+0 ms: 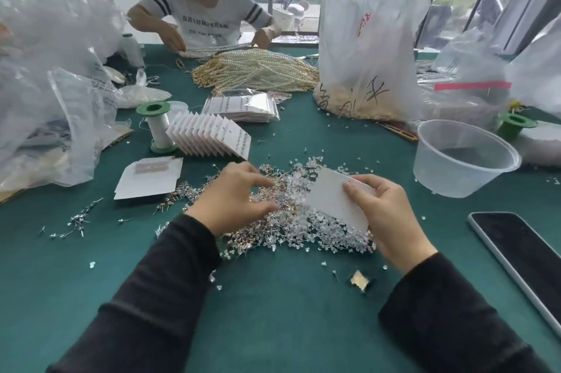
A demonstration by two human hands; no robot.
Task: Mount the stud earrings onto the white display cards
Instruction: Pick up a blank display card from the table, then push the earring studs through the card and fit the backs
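A wide heap of stud earrings [291, 230] with clear and coloured stones lies on the green table in front of me. My right hand [385, 214] grips a blank white display card [331, 198], tilted above the heap. My left hand [233, 196] rests palm down on the heap's left side, thumb and forefinger reaching toward the card's edge; whether a stud is pinched between them is hidden. A fanned row of filled cards [209, 137] stands further back. A flat card stack [150, 177] lies to the left.
A person across the table handles pearl strands [258, 69]. A clear plastic bowl [461, 157] and a phone [522, 257] lie at my right. Plastic bags [364, 48] crowd both sides. A green thread spool [158, 126] and bagged cards [243, 107] stand behind the heap.
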